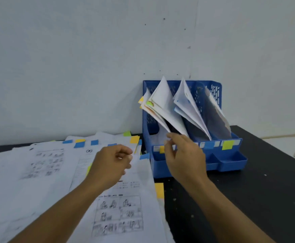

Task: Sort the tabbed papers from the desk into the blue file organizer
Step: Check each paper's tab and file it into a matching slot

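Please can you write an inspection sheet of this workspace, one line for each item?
Surface: black desk, specks on it.
Job's things: tabbed papers spread on the left; blue file organizer by the wall, papers leaning in its slots.
Clutter: loose yellow note beside the papers.
Hands: left hand curled over the papers, grip unclear; right hand before the organizer, fingers loosely bent.
Cables: pale cord at far right.
Surroundings: white wall, small marks.
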